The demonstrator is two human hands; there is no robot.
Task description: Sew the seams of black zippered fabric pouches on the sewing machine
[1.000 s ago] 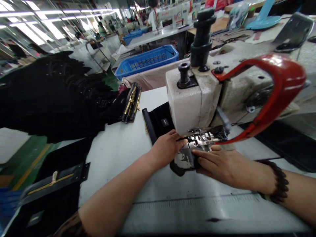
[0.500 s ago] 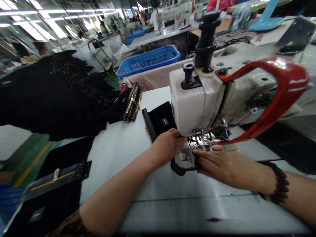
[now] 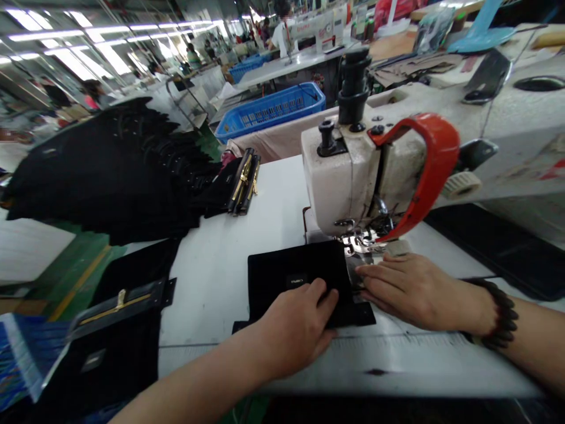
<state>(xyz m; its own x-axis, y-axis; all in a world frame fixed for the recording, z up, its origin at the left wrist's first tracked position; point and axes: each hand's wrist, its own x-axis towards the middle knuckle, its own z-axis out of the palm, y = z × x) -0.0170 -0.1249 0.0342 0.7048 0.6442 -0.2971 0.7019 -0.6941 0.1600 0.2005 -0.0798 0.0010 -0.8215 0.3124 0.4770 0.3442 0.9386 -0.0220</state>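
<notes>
A black fabric panel [image 3: 271, 274] with a small label [image 3: 296, 280] lies on the white table in front of the sewing machine [image 3: 329, 191]. Its right edge is beside the metal presser foot [image 3: 358, 245]. My left hand [image 3: 298, 327] rests on the panel below the label, its fingers bent and pressed on the cloth. Flat beside the panel's right edge is my right hand [image 3: 410, 291], fingers stretched out, a dark bead bracelet [image 3: 501, 312] at its wrist. Those fingertips are close to the presser foot. The needle's tip cannot be made out.
Folded black pieces with gold zippers [image 3: 244, 182] lie on the table's far left. A large black fabric pile [image 3: 101, 171] hangs left, above another zippered panel [image 3: 126, 335]. Behind are a blue basket [image 3: 269, 115] and co-workers. A red curved guard [image 3: 441, 153] juts from the machine.
The black panel has come out from behind the machine head toward me, and its label is now turned round. My left hand has moved nearer with it; my right hand stays near the presser foot.
</notes>
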